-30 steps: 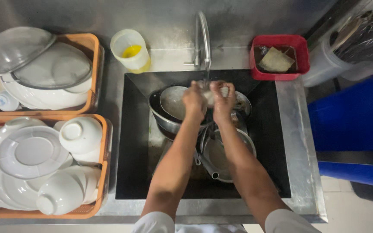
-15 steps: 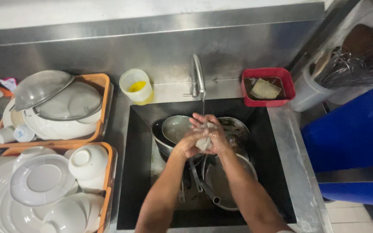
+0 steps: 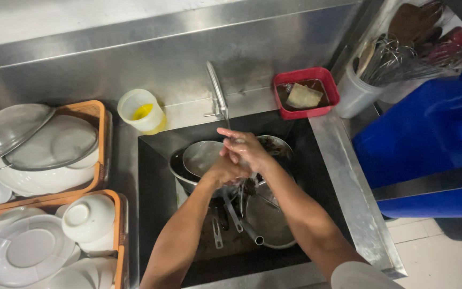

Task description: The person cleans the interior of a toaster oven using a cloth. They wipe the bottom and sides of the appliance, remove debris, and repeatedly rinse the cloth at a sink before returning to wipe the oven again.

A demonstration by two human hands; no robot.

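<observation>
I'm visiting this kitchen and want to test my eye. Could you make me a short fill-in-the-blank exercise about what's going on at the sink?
1. The left hand and right hand are pressed together under the ____.
2. The small tub behind the sink's right corner is coloured ____.
3. The white dishes at the left sit in ____ trays.
4. The cup left of the faucet holds a ____ liquid.

Missing words: faucet; red; orange; yellow

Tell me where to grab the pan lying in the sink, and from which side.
Likely best: take the pan by its tubular handle, coming from above on the near side. The handle sticks out toward the sink's front and lies bare, while both hands crowd the far rim.
</observation>
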